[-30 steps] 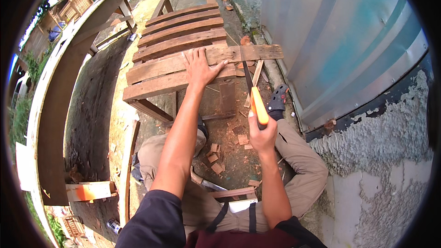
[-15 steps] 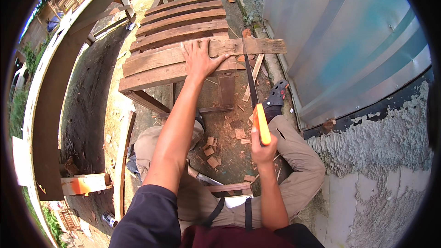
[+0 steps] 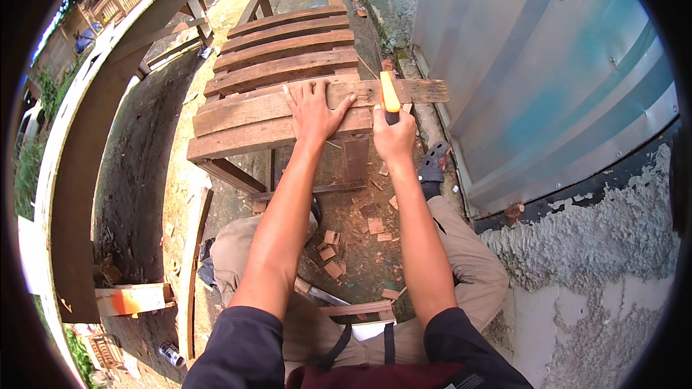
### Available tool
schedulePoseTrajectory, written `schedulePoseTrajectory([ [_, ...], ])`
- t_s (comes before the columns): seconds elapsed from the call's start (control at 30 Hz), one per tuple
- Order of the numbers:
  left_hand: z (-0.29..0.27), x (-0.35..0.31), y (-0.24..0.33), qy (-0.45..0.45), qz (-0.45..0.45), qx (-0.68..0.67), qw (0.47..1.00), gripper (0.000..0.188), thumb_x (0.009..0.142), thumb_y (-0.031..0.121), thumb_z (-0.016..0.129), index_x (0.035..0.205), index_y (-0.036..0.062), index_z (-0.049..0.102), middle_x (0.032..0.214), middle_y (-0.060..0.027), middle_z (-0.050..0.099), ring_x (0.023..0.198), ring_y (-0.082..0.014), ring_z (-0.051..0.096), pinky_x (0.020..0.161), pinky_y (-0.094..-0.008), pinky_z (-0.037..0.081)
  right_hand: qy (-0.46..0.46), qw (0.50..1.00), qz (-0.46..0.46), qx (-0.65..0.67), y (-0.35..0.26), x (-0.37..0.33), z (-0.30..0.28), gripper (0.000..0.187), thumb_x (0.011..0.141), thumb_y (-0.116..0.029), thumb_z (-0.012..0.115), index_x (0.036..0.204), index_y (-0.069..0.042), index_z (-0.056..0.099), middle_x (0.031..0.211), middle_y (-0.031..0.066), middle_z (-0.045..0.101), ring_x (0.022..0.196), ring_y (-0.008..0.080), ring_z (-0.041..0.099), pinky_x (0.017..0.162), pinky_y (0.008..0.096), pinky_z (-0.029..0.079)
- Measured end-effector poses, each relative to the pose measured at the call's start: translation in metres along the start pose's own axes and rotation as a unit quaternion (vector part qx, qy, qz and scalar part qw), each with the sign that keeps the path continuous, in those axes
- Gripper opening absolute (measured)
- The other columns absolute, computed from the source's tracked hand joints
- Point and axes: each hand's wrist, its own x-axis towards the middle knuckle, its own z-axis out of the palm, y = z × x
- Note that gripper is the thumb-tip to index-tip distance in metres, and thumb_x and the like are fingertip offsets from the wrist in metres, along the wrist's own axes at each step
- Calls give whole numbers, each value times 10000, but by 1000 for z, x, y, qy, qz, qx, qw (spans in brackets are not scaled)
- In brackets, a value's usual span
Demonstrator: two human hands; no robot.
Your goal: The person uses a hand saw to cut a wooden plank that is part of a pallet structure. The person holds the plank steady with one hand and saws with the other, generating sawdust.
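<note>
A brown wooden plank [image 3: 424, 91] lies across the near end of a slatted wooden bench [image 3: 281, 70], its right end sticking out past the frame. My left hand [image 3: 316, 113] presses down on the plank with fingers spread, thumb pointing right. Closed around the yellow-orange handle of a handsaw [image 3: 389, 92] is my right hand [image 3: 395, 138], right of my left hand at the plank's near edge. The handle hides the saw's blade, so how deep it sits in the wood cannot be seen.
Small wood offcuts [image 3: 333, 269] and chips litter the ground between my legs. A corrugated metal sheet [image 3: 533, 79] and a rough wall [image 3: 591, 209] stand close on the right. Another long wooden frame [image 3: 76, 173] runs along the left, with a can [image 3: 171, 354] nearby.
My right hand has pushed the saw forward, away from me, bringing its handle up to the plank and hiding the blade. My left hand stays on the plank.
</note>
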Motion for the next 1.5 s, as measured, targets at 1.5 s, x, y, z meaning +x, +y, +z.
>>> schedulePoseTrajectory([
  [1.5, -2, -3, -9, -27, -19, 34, 999, 822, 862, 703, 633, 1338, 34, 594, 1324, -216, 558, 1356, -359, 459, 1250, -565, 92, 9, 1000, -12, 9, 10, -226, -116, 324, 1003, -281, 663, 881, 10, 590, 706, 42, 571, 634, 162, 557, 637, 310, 468],
])
